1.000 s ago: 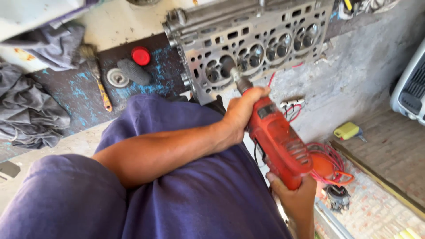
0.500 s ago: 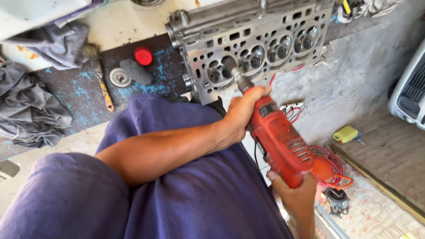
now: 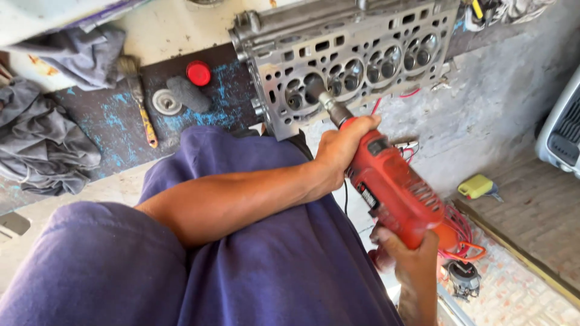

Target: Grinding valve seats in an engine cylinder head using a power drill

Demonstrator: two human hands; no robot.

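A grey metal cylinder head [image 3: 362, 51] lies on the workbench, its row of round chambers facing me. I hold a red electric drill [image 3: 393, 187] with both hands. My left hand [image 3: 339, 150] wraps the drill's front, just behind the chuck. My right hand [image 3: 406, 261] grips the handle low at the right. The tool in the chuck [image 3: 323, 99] is pressed into the leftmost chamber of the head. My purple shirt fills the lower left.
On the dark, blue-stained board [image 3: 109, 121] lie a paintbrush [image 3: 142, 102], a red cap [image 3: 198, 73], a metal disc [image 3: 166, 101] and a dark pad [image 3: 188, 93]. Grey rags [image 3: 42, 145] lie left. A yellow object [image 3: 476, 186], orange cable [image 3: 462, 235] and a white appliance [image 3: 562, 133] are right.
The drill stays pressed into the same chamber and both hands keep their grip. Only the view has shifted slightly.
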